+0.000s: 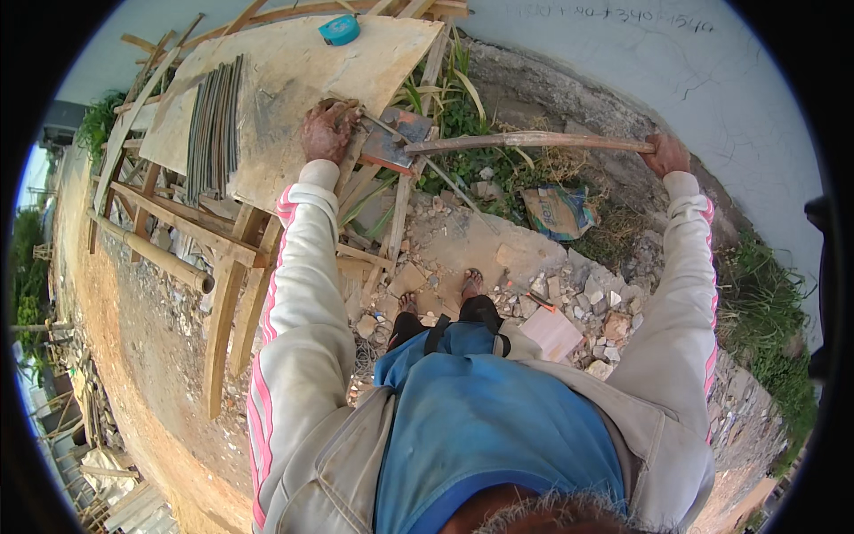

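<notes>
My left hand (331,130) is closed around a thin metal rod (451,182) at the edge of a plywood-topped bench. The rod runs slantwise over a dark metal plate (388,153) fixed at the bench's right side and sticks out past it. Out to the right, my right hand (666,156) grips the end of a long brown bar (543,140). That bar's other end lies on the plate, against the rod. To the left of my left hand, a bundle of cut rods (213,129) rests on the plywood (276,93).
A teal tape measure (339,30) sits at the bench's far edge. Wooden legs (228,329) and a bamboo pole (156,251) jut toward me. Broken rubble (614,325), a pinkish tile (551,334) and a torn sack (558,212) lie on the ground beside a pale wall (712,80).
</notes>
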A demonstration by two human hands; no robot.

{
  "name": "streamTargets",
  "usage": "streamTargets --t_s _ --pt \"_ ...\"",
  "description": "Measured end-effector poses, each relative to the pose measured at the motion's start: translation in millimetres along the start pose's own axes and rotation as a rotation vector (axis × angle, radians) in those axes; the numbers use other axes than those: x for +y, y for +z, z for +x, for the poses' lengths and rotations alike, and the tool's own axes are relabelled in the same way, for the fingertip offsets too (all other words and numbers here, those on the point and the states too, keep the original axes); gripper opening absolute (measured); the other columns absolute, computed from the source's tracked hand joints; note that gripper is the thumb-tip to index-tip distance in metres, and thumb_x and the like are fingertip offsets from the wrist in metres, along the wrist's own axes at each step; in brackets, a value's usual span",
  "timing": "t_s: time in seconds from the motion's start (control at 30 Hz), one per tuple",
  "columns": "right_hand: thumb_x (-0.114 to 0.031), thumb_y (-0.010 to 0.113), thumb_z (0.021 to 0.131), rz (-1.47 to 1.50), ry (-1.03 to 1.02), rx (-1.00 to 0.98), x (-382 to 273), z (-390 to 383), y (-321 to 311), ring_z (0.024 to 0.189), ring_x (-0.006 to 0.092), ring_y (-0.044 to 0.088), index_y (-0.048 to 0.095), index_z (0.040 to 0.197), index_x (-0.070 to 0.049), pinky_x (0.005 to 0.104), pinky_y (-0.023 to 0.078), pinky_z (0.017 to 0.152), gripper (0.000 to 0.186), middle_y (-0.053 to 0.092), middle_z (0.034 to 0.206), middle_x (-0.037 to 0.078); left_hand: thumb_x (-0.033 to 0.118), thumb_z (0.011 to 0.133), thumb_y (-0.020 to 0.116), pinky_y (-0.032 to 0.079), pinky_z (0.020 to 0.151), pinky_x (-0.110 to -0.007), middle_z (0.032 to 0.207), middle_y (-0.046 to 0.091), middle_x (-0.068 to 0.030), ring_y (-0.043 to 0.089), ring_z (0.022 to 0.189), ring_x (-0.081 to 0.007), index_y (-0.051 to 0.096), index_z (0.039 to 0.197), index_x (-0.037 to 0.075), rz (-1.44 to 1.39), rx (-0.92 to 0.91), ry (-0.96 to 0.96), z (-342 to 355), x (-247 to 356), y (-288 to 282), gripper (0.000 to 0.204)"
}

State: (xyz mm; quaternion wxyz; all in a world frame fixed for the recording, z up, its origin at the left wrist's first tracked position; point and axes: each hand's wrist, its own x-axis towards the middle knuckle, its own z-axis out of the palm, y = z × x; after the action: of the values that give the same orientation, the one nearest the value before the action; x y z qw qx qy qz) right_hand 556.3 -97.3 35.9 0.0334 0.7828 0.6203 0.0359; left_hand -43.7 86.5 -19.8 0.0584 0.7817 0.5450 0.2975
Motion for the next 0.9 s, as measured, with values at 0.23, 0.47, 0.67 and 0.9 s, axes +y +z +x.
streamTargets --t_s 0.23,0.47,0.67,0.9 --pt "-0.044 0.07 0.082 -0.06 0.224 0.039 -20.7 -157.2 10.2 0.081 0.042 0.067 0.074 0.09 -0.015 0.0512 0.053 0.073 0.031 0.07 0.082 0.018 0.036 0.087 0.065 0.039 0.104 -0.048 0.125 0.062 -0.0086 0.054 0.119 -0.034 0.072 0.116 0.027 0.038 0.015 0.013 1.5 -6.9 9.9 0.031" --pt "-0.045 0.069 0.082 -0.109 0.381 0.006 -71.0 -224.3 -14.3 0.083 0.0423 0.068 0.075 0.094 -0.013 0.0513 0.054 0.074 0.034 0.071 0.085 0.02 0.036 0.088 0.062 0.039 0.104 -0.046 0.126 0.062 -0.0062 0.054 0.118 -0.0318 0.072 0.115 0.033 0.051 0.038 0.014 1.7 1.9 10.4 0.029" --pt "-0.043 0.068 0.084 -0.107 0.559 0.073 -150.0 -321.2 -23.3 0.08 0.0422 0.068 0.075 0.095 -0.014 0.0502 0.054 0.07 0.031 0.07 0.082 0.021 0.035 0.088 0.061 0.038 0.104 -0.045 0.123 0.062 -0.0045 0.052 0.119 -0.03 0.072 0.115 0.035 0.044 0.064 -0.017 0.0 -0.4 18.8 0.029" --pt "-0.054 0.068 0.084 -0.035 0.641 -0.02 -213.9 -375.1 -38.5 0.081 0.0421 0.068 0.074 0.105 -0.012 0.0506 0.053 0.071 0.048 0.07 0.084 0.022 0.031 0.085 0.062 0.043 0.1 -0.046 0.119 0.063 -0.0121 0.053 0.117 -0.0337 0.073 0.114 0.018 -0.178 0.131 -0.052 -13.5 16.0 -17.4 0.033"
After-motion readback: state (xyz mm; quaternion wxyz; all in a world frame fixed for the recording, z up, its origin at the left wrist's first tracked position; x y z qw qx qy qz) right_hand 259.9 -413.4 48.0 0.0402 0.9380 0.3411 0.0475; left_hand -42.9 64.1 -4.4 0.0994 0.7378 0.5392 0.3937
